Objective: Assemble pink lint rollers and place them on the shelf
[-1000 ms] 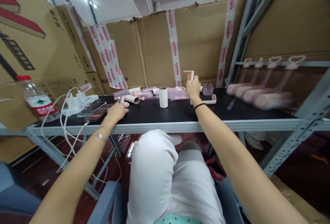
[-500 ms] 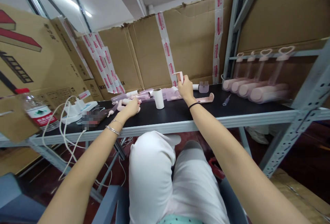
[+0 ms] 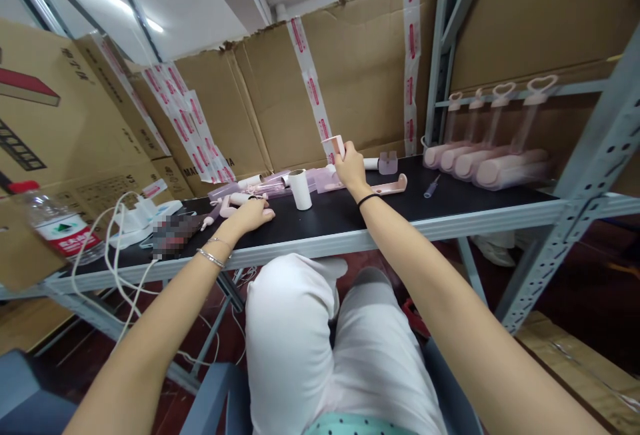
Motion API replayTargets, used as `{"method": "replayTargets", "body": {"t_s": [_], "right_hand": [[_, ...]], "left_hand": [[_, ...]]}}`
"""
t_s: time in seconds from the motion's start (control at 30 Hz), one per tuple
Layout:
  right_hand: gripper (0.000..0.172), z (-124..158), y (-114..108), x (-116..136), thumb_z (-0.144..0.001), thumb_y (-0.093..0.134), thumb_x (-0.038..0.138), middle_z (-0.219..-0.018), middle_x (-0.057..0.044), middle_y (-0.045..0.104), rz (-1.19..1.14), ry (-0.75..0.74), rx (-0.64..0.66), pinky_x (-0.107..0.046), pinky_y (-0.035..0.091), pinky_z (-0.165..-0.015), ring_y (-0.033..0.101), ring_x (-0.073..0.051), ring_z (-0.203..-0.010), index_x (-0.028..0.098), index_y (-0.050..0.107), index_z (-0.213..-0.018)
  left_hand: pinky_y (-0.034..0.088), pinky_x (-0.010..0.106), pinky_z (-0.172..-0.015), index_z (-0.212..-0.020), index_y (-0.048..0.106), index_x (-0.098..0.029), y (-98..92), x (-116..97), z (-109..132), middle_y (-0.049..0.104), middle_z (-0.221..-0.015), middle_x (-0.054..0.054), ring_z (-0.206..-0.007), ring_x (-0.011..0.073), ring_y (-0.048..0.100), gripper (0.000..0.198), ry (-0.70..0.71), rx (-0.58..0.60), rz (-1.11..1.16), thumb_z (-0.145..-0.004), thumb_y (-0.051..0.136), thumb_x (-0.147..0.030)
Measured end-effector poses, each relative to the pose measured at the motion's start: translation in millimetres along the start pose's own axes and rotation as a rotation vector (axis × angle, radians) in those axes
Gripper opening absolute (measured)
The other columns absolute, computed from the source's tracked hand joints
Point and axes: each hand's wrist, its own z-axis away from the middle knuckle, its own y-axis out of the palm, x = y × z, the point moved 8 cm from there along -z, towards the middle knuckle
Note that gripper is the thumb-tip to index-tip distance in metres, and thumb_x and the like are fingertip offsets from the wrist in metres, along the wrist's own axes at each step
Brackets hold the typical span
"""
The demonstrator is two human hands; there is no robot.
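Note:
My right hand [image 3: 351, 167] grips a pale pink L-shaped plastic piece [image 3: 336, 147], raised above the back of the black tabletop. My left hand [image 3: 250, 215] is low over the table among small pink parts [image 3: 227, 207], thumb and fingers apart; its fingertips are partly hidden. Between the hands stands a white cylindrical tube [image 3: 301, 191], upright with its top uncovered. Behind it lie translucent lilac pieces [image 3: 320, 180] and more white tubes [image 3: 250, 181]. A long pink piece with an upturned end [image 3: 393, 186] rests just right of my right hand.
Several pink cylinders with heart-shaped loops [image 3: 510, 167] line the right end. A small purple-handled screwdriver [image 3: 431, 188] lies before them. On the left are a water bottle [image 3: 67, 228], a white power strip [image 3: 135, 228] with cables, and a dark blurred device [image 3: 175, 235]. Cardboard [image 3: 360, 75] walls the back.
The view has shifted slightly, moving the scene left. My left hand has loosened and flattened a little. My right hand still holds the pink piece in much the same place.

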Motion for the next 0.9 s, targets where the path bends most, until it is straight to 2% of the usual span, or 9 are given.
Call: {"method": "replayTargets", "body": {"t_s": [0.1, 0.2, 0.4, 0.53, 0.6, 0.67, 0.73, 0.8, 0.9], "right_hand": [[0.016, 0, 1, 0, -0.087, 0.039, 0.022, -0.096, -0.014, 0.066, 0.019, 0.003, 0.011, -0.038, 0.045, -0.079, 0.063, -0.03, -0.091, 0.02, 0.048, -0.101], [0.017, 0, 1, 0, -0.087, 0.038, 0.022, -0.096, -0.014, 0.066, 0.026, 0.001, 0.019, -0.038, 0.045, -0.08, 0.063, -0.03, -0.092, 0.02, 0.047, -0.102], [0.015, 0, 1, 0, -0.087, 0.039, 0.022, -0.095, -0.014, 0.067, 0.011, -0.006, 0.019, -0.037, 0.046, -0.079, 0.063, -0.03, -0.091, 0.02, 0.048, -0.1], [0.015, 0, -1, 0, -0.087, 0.039, 0.023, -0.096, -0.015, 0.067, 0.029, 0.0, 0.012, -0.038, 0.045, -0.08, 0.063, -0.03, -0.092, 0.02, 0.048, -0.099], [0.015, 0, -1, 0, -0.088, 0.038, 0.023, -0.096, -0.015, 0.067, 0.029, 0.003, 0.008, -0.038, 0.045, -0.08, 0.063, -0.03, -0.091, 0.02, 0.048, -0.099], [0.015, 0, 0, 0, -0.087, 0.038, 0.022, -0.095, -0.015, 0.067, 0.018, 0.002, 0.009, -0.038, 0.045, -0.08, 0.063, -0.03, -0.09, 0.02, 0.048, -0.099], [0.016, 0, 1, 0, -0.087, 0.039, 0.022, -0.095, -0.015, 0.067, 0.01, -0.002, 0.008, -0.038, 0.045, -0.08, 0.063, -0.03, -0.09, 0.02, 0.048, -0.1], [0.016, 0, 1, 0, -0.087, 0.04, 0.022, -0.095, -0.014, 0.067, 0.013, -0.007, 0.003, -0.038, 0.045, -0.08, 0.063, -0.03, -0.09, 0.02, 0.048, -0.1], [0.015, -1, 1, -2, -0.087, 0.039, 0.021, -0.094, -0.013, 0.066, 0.029, -0.007, -0.007, -0.038, 0.046, -0.081, 0.063, -0.029, -0.091, 0.02, 0.048, -0.099]], "left_hand": [[0.044, 0.036, -0.102, -0.108, 0.068, -0.01, -12.4, -7, -5, 0.068, -0.117, 0.017, -0.113, 0.0293, 0.061, 0.037, 0.046, -0.122, -0.014, -0.076, 0.055, -0.022], [0.045, 0.032, -0.099, -0.098, 0.07, -0.013, -27.8, -16, -13, 0.069, -0.106, 0.014, -0.105, 0.0248, 0.062, 0.033, 0.076, -0.207, 0.01, -0.074, 0.047, -0.011], [0.047, 0.035, -0.094, -0.089, 0.07, -0.012, -79.2, -38, -36, 0.071, -0.097, 0.014, -0.097, 0.025, 0.065, 0.033, 0.033, -0.371, 0.073, -0.081, 0.039, -0.011], [0.048, 0.032, -0.092, -0.093, 0.071, -0.012, -102.8, -33, -39, 0.073, -0.1, 0.013, -0.097, 0.0228, 0.066, 0.032, -0.055, -0.442, 0.182, -0.08, 0.042, -0.01], [0.049, 0.031, -0.087, -0.096, 0.071, -0.012, -95.9, -31, -31, 0.074, -0.099, 0.013, -0.091, 0.022, 0.067, 0.031, -0.099, -0.359, 0.204, -0.081, 0.044, -0.013], [0.049, 0.03, -0.083, -0.099, 0.07, -0.013, -82.4, -40, -16, 0.074, -0.095, 0.011, -0.084, 0.021, 0.067, 0.03, -0.051, -0.26, 0.182, -0.082, 0.046, -0.018], [0.048, 0.029, -0.082, -0.103, 0.069, -0.015, -71.1, -67, 4, 0.073, -0.094, 0.008, -0.084, 0.0196, 0.066, 0.029, 0.14, -0.228, 0.169, -0.085, 0.047, -0.025], [0.048, 0.027, -0.081, -0.102, 0.069, -0.018, -49.6, -95, 19, 0.074, -0.097, 0.006, -0.085, 0.0186, 0.067, 0.029, 0.312, -0.079, 0.184, -0.087, 0.051, -0.034], [0.047, 0.026, -0.086, -0.118, 0.065, -0.019, -24.5, -128, 27, 0.071, -0.116, 0.009, -0.099, 0.0214, 0.066, 0.045, 0.451, 0.077, 0.198, -0.084, 0.057, -0.047]]}}
